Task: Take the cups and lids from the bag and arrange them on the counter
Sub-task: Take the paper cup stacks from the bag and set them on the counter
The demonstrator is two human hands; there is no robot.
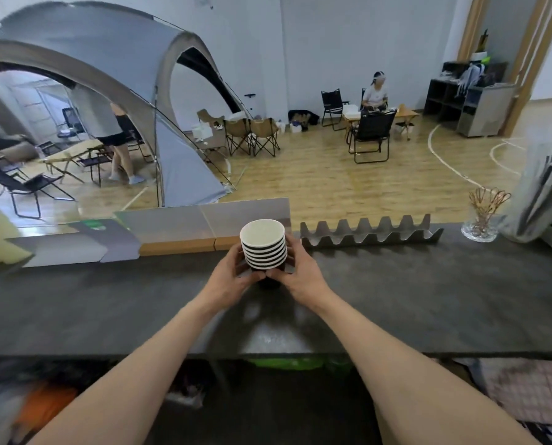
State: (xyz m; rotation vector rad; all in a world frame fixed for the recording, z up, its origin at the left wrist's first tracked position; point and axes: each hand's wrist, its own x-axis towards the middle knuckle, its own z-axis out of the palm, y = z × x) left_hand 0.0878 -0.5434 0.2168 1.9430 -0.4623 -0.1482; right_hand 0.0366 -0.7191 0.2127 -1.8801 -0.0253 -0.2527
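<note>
A stack of several black paper cups with white rims and white insides (263,245) stands upright on the dark grey counter (107,309), near its far edge in the middle. My left hand (236,277) wraps the stack's left side and my right hand (300,274) wraps its right side, thumbs meeting at the base. No lids and no bag can be made out clearly; a green patch (284,362) shows under the counter's near edge.
A zigzag metal rack (369,234) lies just right of the stack. A glass with gold stirrers (482,224) and a clear jar of straws (537,200) stand at far right. Flat boxes (172,232) line the far edge to the left. Beyond are a tent, chairs and people.
</note>
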